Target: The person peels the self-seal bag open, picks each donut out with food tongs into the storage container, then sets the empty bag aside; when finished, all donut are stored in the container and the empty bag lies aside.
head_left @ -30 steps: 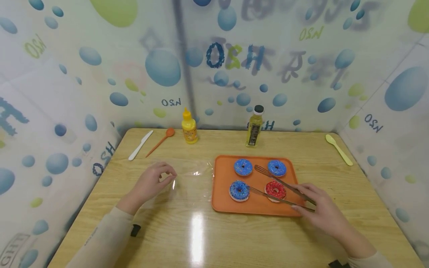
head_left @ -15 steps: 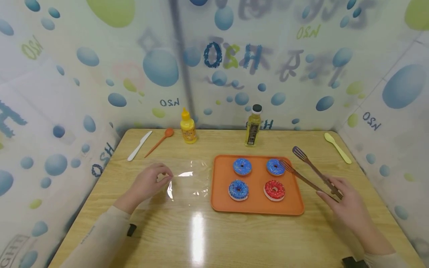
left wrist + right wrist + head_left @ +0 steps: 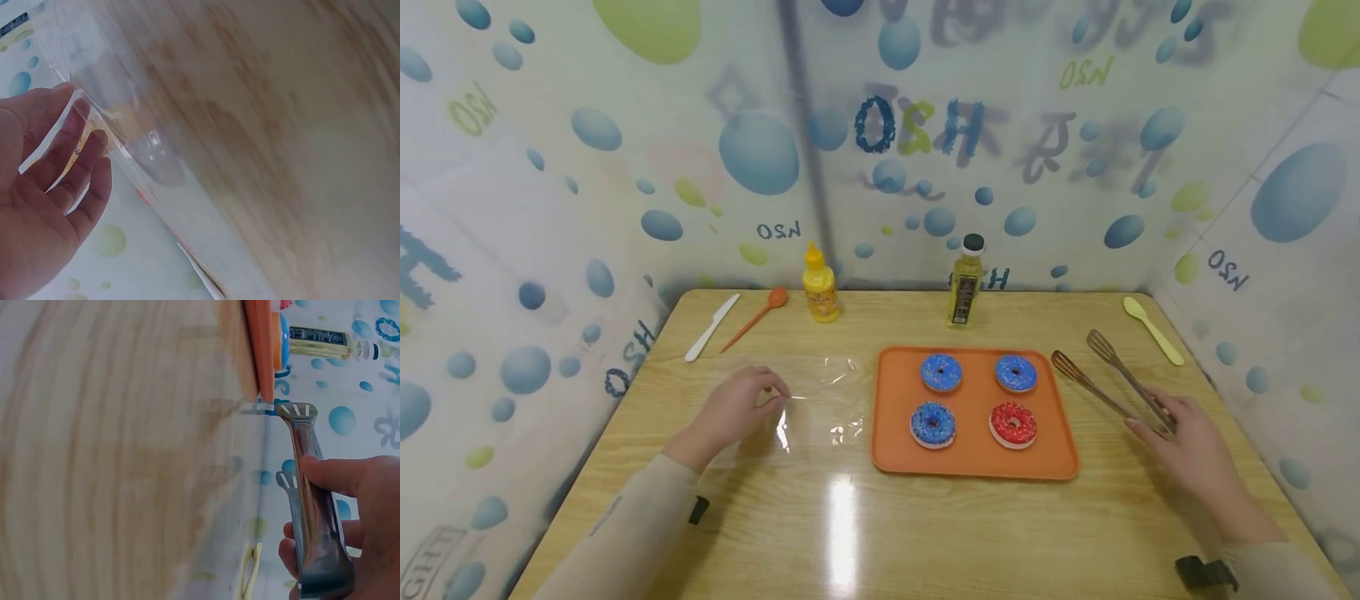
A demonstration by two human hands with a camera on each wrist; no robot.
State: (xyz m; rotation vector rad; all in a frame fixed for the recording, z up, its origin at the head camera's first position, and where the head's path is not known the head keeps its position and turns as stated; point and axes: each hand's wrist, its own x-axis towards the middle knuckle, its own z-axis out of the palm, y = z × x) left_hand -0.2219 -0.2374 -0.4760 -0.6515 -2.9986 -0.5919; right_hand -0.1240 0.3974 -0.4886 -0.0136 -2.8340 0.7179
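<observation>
At the left of the head view, my left hand pinches the near-invisible edge of a clear plastic bag. The bag lies flat and glossy beside the tray; in the left wrist view its film stretches away from my thumb and index finger. My right hand grips metal tongs with slotted ends, spread apart and with nothing between them. They hang over the table just right of the orange tray. On the tray sit a red donut and several blue donuts, all sprinkled.
Along the back stand a yellow squeeze bottle and an oil bottle with a dark cap. A white knife and an orange spoon lie back left, a pale yellow spoon back right. Patterned walls enclose the table.
The tongs have left the space over the tray and moved right, beyond its edge. All donuts stay in place. My left hand keeps its pinch on the bag with barely any motion.
</observation>
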